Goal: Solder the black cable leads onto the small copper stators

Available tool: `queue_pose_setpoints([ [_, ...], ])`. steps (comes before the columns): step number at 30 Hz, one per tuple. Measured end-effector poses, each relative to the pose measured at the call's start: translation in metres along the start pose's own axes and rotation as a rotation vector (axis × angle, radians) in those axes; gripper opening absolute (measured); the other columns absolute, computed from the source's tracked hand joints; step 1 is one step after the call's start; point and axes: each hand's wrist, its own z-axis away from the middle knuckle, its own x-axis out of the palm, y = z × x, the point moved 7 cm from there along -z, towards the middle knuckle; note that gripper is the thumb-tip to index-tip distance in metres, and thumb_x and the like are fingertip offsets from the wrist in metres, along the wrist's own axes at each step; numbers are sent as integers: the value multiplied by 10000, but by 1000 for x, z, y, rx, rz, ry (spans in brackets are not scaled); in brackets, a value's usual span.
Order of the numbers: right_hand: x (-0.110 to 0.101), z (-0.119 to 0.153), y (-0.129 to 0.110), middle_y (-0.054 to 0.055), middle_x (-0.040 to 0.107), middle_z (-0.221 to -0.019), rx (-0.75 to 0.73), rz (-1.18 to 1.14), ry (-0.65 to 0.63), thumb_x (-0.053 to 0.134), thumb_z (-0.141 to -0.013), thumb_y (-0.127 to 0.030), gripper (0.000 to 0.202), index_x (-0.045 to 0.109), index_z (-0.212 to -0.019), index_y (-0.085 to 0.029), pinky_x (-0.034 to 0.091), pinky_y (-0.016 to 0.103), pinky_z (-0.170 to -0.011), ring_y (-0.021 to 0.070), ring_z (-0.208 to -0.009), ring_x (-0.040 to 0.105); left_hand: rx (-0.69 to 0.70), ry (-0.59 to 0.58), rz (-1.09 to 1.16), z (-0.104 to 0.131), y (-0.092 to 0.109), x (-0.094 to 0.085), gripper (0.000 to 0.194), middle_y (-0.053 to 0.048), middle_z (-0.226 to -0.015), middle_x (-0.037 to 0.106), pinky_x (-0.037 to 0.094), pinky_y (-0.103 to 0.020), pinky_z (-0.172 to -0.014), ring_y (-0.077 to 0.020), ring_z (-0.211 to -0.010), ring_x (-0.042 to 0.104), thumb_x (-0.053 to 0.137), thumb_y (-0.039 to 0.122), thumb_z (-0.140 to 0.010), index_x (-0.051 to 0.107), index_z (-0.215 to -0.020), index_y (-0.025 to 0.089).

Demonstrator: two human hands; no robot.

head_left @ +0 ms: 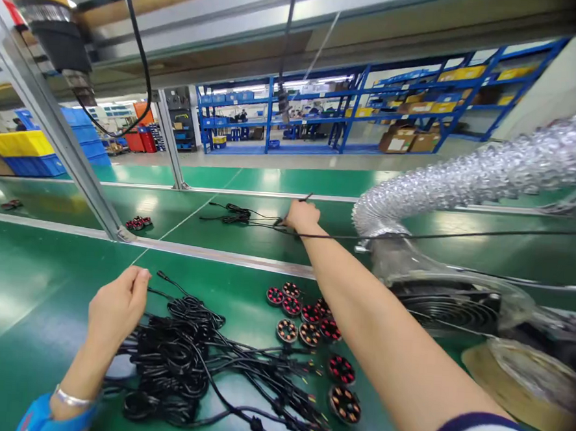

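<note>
My right hand (302,215) reaches far forward over the metal rail, its fingers closed on one end of a coiled black cable (238,215) that lies on the green surface. A dark tip sticks out past the knuckles. Closer to me, my left hand (118,304) is curled closed at the left side of a heap of bundled black cables (173,345); whatever its fingers may hold is hidden. Bare wire ends of the heap point right, towards several round motor stators (311,313) with red or copper windings, which lie beneath my right forearm.
A metal rail (227,257) crosses the bench, with an upright post (73,124) at left. A silver duct (466,168) joins a fan (451,307) on the right. A tape roll (526,386) sits nearby. More stators (138,222) lie beyond the rail.
</note>
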Motion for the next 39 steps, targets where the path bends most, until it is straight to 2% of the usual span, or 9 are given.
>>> queue_pose_setpoints([
  [4,-48,25,-11,98,582,-1233,-119,28,23,580,-940,-357,362,552,-1239,-155,528,439,-889,225,-1062,604,36,3,28,1,5,3,425,-65,-808,724,437,-283,-628,-250,-786,668,287,447,-944,647,-956,222],
  [7,-82,74,-2,156,625,-1145,-272,48,31,626,-888,-276,351,576,-1192,-107,498,452,-883,299,-1105,572,124,-75,144,13,33,5,446,-31,-733,711,458,-275,-647,-212,-702,651,329,474,-923,682,-946,204],
  [12,-99,202,58,145,670,-869,-584,73,83,592,-844,-225,237,607,-1061,-132,468,456,-856,344,-1058,552,603,-396,87,47,147,30,414,-57,-914,747,489,-304,-743,-217,-800,679,356,369,-929,679,-1110,185],
  [14,-102,258,85,121,657,-790,-807,-34,283,561,-844,-246,136,615,-929,-154,490,434,-837,335,-1063,549,833,-477,-99,54,194,48,457,-102,-1029,734,486,-360,-802,-261,-907,678,360,274,-911,574,-1306,188],
  [19,-81,340,158,86,700,-859,-919,-293,514,528,-878,-162,105,604,-939,-201,534,349,-799,248,-1023,617,961,-595,-206,36,256,85,788,-120,-1171,658,489,-370,-817,-327,-1005,643,670,245,-639,470,-1402,250],
  [23,-57,356,194,53,701,-788,-879,-358,531,545,-863,-113,124,602,-938,-194,550,330,-829,224,-1001,662,991,-619,-239,31,270,96,866,-129,-1236,549,498,-359,-795,-302,-957,639,689,258,-591,407,-1409,240],
  [27,-42,356,211,54,714,-807,-851,-435,582,544,-856,-80,148,594,-951,-182,563,330,-827,211,-982,677,999,-588,-217,35,272,96,613,-109,-1171,540,496,-343,-806,-257,-924,623,631,206,-623,496,-1220,190],
  [35,-30,358,211,77,721,-880,-886,-513,543,493,-840,-67,197,613,-937,-189,584,356,-792,206,-896,679,932,-493,-173,31,262,97,528,-147,-1205,618,460,-357,-942,-268,-1108,595,519,250,-789,435,-1298,140],
  [39,-26,359,209,86,717,-900,-871,-569,574,508,-815,-73,172,611,-902,-179,571,362,-783,219,-921,651,940,-487,-181,34,263,97,382,-124,-1208,650,454,-333,-958,-241,-1100,617,397,336,-900,542,-1205,159],
])
